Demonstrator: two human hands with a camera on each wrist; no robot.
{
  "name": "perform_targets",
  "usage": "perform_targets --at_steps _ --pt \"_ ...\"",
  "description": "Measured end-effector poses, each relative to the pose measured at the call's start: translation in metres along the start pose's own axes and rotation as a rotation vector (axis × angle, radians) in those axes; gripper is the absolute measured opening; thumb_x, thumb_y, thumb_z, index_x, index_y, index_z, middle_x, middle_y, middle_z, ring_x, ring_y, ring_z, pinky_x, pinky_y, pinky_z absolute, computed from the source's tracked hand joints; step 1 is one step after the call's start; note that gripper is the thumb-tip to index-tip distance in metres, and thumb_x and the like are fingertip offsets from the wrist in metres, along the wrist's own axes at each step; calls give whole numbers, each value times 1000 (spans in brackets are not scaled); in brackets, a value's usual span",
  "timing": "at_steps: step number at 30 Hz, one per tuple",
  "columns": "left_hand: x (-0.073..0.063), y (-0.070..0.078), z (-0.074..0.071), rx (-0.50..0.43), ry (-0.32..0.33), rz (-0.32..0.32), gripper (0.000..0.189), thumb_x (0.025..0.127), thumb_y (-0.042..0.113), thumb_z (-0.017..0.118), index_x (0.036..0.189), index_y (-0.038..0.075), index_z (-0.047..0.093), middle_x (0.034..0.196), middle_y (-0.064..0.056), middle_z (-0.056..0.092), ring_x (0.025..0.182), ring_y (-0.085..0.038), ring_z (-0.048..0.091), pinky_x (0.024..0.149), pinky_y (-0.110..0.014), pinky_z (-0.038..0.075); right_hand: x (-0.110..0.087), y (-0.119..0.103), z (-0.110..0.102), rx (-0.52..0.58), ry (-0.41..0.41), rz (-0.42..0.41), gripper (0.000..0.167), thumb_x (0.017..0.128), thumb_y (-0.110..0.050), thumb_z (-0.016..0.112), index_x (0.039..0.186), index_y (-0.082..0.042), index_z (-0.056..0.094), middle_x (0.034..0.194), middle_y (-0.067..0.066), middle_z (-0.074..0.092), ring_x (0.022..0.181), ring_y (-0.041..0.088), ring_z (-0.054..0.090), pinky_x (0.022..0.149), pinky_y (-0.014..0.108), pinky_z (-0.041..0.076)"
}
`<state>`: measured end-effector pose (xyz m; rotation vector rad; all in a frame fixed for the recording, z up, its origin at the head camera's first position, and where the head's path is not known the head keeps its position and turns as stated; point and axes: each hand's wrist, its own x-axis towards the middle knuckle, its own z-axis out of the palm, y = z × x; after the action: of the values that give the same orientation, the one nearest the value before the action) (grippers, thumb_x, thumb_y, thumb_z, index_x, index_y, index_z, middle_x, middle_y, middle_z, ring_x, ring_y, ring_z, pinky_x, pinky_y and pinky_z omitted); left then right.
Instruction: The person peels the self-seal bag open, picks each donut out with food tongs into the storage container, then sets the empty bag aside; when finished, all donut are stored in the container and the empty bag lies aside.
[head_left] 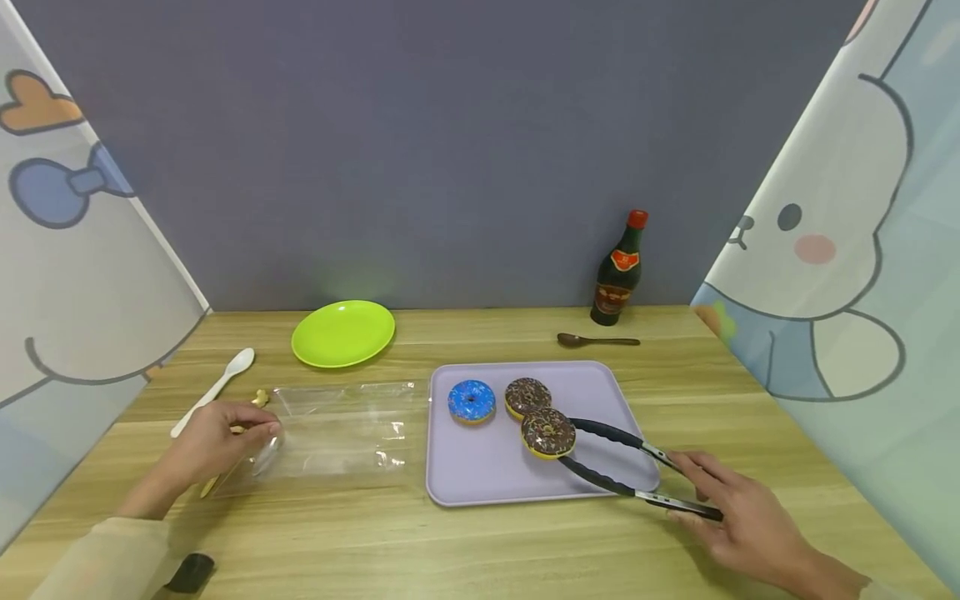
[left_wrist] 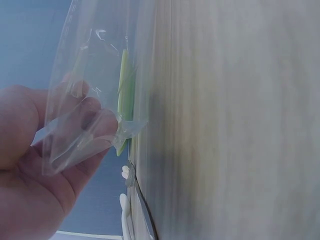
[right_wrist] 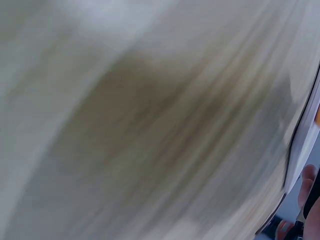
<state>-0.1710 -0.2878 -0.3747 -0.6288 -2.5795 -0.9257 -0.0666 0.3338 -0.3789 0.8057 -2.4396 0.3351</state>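
Note:
My left hand (head_left: 213,442) pinches one end of a clear plastic bag (head_left: 337,425) that stretches over the table to the tray's left side. In the left wrist view the thin film of the bag (left_wrist: 82,120) covers the curled fingers (left_wrist: 102,122). My right hand (head_left: 742,521) grips metal tongs (head_left: 603,479) with black-covered arms. The tongs' tips reach a sprinkled chocolate donut (head_left: 548,433) over the lilac tray (head_left: 487,479). Behind it sits a second chocolate donut (head_left: 527,395), with a blue donut (head_left: 472,402) to its left.
A lime green plate (head_left: 343,333) lies at the back left, near a white spoon (head_left: 217,387). A slim gold utensil (head_left: 261,398) lies partly behind my left hand. Toward the back right are a brown spoon (head_left: 596,340) and a dark bottle (head_left: 618,271). A grey partition (head_left: 450,167) closes the back.

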Motion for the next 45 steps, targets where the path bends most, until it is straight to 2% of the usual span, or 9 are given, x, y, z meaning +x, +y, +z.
perform_targets --at_steps 6,15,19,25,31,38,42,45 --pt "-2 1 -1 5 3 -4 12 76 0 77 76 11 73 74 6 66 65 0 57 49 -20 46 -10 14 -6 -46 8 23 68 67 -34 85 121 -3 60 104 -2 58 66 -5 44 53 19 38" --pt "-1 2 0 12 6 -12 9 75 1 77 77 10 73 74 4 67 63 0 57 48 -20 46 -15 29 -9 -138 -16 97 70 63 -35 86 118 0 60 101 3 59 64 1 44 50 34 44" --pt "-1 2 1 25 11 15 8 75 1 78 76 8 74 74 3 67 63 1 58 47 -19 45 -13 33 -8 -169 -29 127 69 64 -36 85 118 0 60 100 3 59 64 3 45 51 36 45" --pt "1 2 2 72 4 36 11 74 0 77 73 9 73 69 10 65 61 1 57 48 -21 47 -9 37 -5 -196 -69 189 69 64 -32 86 119 -1 59 102 4 58 64 6 47 49 36 44" --pt "0 4 3 130 -15 35 14 72 2 79 71 13 72 66 15 62 60 2 54 50 -24 46 -8 37 -1 -184 -75 203 70 61 -28 86 119 0 58 101 3 56 63 0 44 47 31 40" --pt "-1 2 3 179 -23 75 16 67 2 82 69 14 72 65 18 59 58 5 46 49 -22 42 -9 37 0 -157 -48 195 73 61 -30 87 120 2 57 100 2 55 64 3 49 47 30 40" --pt "0 2 4 170 -62 41 16 69 4 81 70 16 72 65 18 58 57 3 41 47 -22 38 -10 37 -3 -113 -40 231 75 62 -27 87 123 4 54 98 4 54 63 4 47 48 29 40" --pt "2 3 5 177 -82 18 15 70 6 82 70 18 72 65 17 58 56 3 41 47 -23 38 -10 39 -6 -84 -25 295 76 65 -25 87 124 7 51 98 9 54 63 8 50 49 31 41"
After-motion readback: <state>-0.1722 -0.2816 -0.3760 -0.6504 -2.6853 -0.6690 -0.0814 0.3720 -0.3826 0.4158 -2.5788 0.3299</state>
